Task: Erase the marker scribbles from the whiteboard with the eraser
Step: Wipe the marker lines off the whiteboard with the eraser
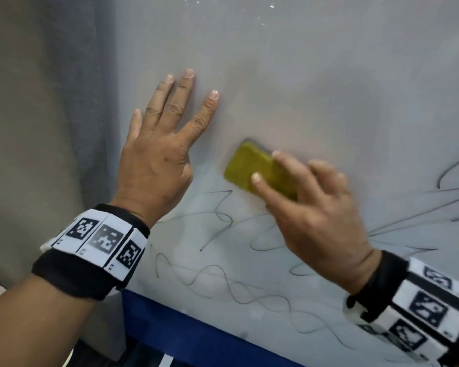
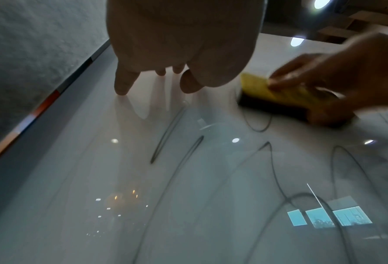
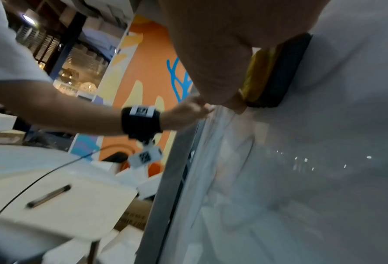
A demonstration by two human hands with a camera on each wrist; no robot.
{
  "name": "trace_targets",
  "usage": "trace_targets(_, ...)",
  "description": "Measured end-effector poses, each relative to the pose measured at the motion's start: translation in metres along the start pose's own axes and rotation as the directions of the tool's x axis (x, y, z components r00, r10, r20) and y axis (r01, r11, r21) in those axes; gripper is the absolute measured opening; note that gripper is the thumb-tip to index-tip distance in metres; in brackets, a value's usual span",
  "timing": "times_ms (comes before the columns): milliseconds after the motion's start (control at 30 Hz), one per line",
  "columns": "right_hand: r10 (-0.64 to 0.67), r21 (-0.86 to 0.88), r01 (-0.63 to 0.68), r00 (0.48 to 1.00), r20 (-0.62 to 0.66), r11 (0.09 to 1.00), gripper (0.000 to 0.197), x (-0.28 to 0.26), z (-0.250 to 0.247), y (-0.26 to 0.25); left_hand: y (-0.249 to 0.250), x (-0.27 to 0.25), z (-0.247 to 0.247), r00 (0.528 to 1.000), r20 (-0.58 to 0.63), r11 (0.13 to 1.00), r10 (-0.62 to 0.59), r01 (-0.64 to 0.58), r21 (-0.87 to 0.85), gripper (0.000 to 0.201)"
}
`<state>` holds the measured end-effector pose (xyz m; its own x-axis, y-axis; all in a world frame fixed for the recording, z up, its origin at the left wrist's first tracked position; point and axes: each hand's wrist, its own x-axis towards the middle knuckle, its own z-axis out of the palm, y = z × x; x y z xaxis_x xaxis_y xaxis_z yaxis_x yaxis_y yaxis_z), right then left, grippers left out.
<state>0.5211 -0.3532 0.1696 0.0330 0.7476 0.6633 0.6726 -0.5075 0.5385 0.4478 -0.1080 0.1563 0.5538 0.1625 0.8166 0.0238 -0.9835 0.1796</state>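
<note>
A whiteboard [image 1: 316, 75] fills the head view. Thin black marker scribbles [image 1: 223, 284] cover its lower part and run off to the right [image 1: 451, 192]. My right hand [image 1: 310, 205] grips a yellow eraser [image 1: 252, 168] with a dark felt underside and presses it flat on the board just above the scribbles. The eraser [image 2: 276, 92] also shows in the left wrist view, and its edge [image 3: 269, 71] in the right wrist view. My left hand [image 1: 159, 144] lies flat on the board, fingers spread, left of the eraser and apart from it.
The board's left edge [image 1: 117, 154] meets a grey wall. A blue frame [image 1: 186, 332] runs along the board's bottom edge. A white cabinet with a metal handle [image 3: 48, 196] stands to the left, below my left arm.
</note>
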Motion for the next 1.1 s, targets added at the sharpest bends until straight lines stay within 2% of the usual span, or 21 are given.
trace_targets(67,-0.039,0.023,0.038,0.998,0.046,0.999,0.05,-0.002,0.003,-0.005,-0.004,-0.007,0.002,1.0,0.018,1.0,-0.006,0.007,-0.021,0.089)
trace_targets(200,0.053,0.041,-0.049,0.992,-0.115,0.998,0.038,0.034,-0.014,0.013,-0.01,-0.02,0.009,0.999,0.024,0.995,-0.039,0.041,-0.096,0.093)
trace_targets(267,0.108,0.045,-0.102,0.984,-0.143,0.994,0.039,0.039,-0.01,0.007,-0.011,-0.031,0.015,0.996,0.009,0.986,-0.087,0.087,-0.143,0.095)
trace_targets(367,0.01,-0.01,-0.01,0.998,-0.057,1.0,0.044,0.018,0.019,-0.029,-0.016,-0.05,0.026,0.988,-0.018,0.965,-0.154,0.147,-0.216,0.096)
trace_targets(433,-0.076,-0.007,0.076,0.997,0.027,0.997,0.048,0.013,0.028,-0.037,-0.018,-0.059,0.032,0.981,-0.043,0.953,-0.191,0.175,-0.249,0.094)
trace_targets(467,-0.09,0.005,0.09,0.996,0.021,0.996,0.048,0.019,0.026,-0.035,-0.019,-0.063,0.033,0.975,-0.056,0.942,-0.214,0.191,-0.276,0.092)
trace_targets(633,0.046,0.04,-0.04,0.987,-0.151,0.998,0.039,0.051,0.018,-0.028,-0.023,-0.078,0.04,0.944,-0.082,0.884,-0.32,0.266,-0.385,0.086)
trace_targets(700,0.029,0.008,-0.028,0.993,-0.116,1.0,0.041,0.043,0.032,-0.047,-0.026,-0.082,0.044,0.938,-0.084,0.871,-0.336,0.276,-0.405,0.084)
trace_targets(800,-0.106,0.006,0.106,0.994,0.036,0.994,0.05,0.027,0.05,-0.069,-0.028,-0.086,0.046,0.939,-0.074,0.854,-0.336,0.271,-0.445,0.083)
trace_targets(867,-0.123,0.048,0.122,0.992,0.018,0.991,0.049,0.04,0.044,-0.062,-0.029,-0.088,0.044,0.941,-0.063,0.845,-0.332,0.267,-0.463,0.083)
trace_targets(1000,0.035,0.071,-0.027,0.992,-0.121,0.997,0.044,0.067,0.033,-0.051,-0.031,-0.093,0.042,0.942,-0.034,0.833,-0.333,0.277,-0.479,0.083)
trace_targets(1033,0.038,0.052,-0.031,0.992,-0.119,0.998,0.045,0.063,0.037,-0.058,-0.032,-0.094,0.042,0.941,-0.023,0.827,-0.338,0.285,-0.485,0.083)
trace_targets(1100,-0.042,0.024,0.043,0.998,-0.042,0.999,0.05,0.046,0.053,-0.08,-0.033,-0.098,0.043,0.939,0.0,0.815,-0.344,0.299,-0.496,0.084)
